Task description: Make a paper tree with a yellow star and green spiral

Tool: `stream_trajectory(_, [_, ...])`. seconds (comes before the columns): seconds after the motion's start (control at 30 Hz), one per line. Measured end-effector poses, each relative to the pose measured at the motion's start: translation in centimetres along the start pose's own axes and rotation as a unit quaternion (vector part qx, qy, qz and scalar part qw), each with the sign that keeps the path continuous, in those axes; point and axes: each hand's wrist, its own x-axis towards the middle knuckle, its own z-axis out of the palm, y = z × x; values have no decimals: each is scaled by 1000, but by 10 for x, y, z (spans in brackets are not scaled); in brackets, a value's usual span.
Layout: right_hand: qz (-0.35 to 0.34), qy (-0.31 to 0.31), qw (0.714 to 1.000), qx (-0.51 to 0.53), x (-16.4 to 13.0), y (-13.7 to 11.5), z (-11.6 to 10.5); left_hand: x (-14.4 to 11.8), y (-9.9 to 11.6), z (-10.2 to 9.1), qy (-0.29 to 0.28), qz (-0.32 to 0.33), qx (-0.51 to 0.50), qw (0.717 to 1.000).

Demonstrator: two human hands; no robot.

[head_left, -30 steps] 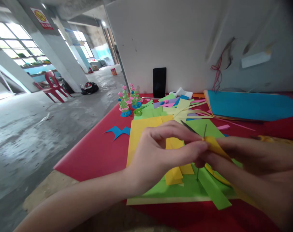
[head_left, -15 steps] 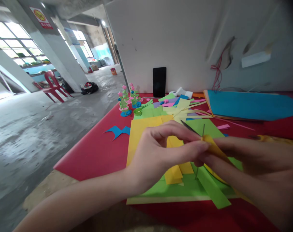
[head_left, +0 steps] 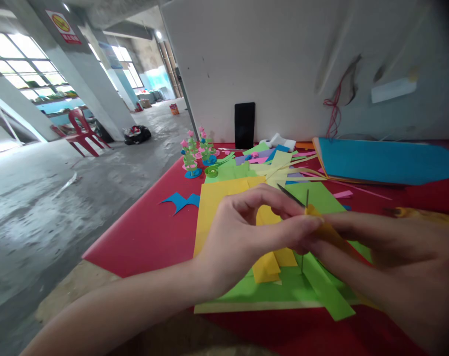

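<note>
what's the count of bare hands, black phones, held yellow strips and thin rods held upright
Bare hands (left hand, right hand): 2
Black phone: 1
Held yellow strip: 1
Upright thin rod: 1
Total: 5

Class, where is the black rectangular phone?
Head view, upper middle: the phone stands upright before the pale grey panel, right of the green and pink paper trees.

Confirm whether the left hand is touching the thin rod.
Touching: the head view shows the thin rod jutting above and below where the left hand pinches it.
</note>
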Motion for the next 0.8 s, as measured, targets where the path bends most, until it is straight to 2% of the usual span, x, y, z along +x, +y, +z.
stream_trajectory(0.27, [9,-10,1000,-17,-1,2,-1,1,-3,1,-12,3,-10,1000])
stream_trajectory(0.57, [151,-20,985,74,-1,-12,-1,2,1,-1,5,10,73,997])
stream_trajectory(0.67, [142,-23,987,72,-1,-11,0,1,2,0,-7,3,46,999])
stream_trajectory(0.8, [95,-7,994,55,-2,-3,3,1,1,0,-5,11,38,999])
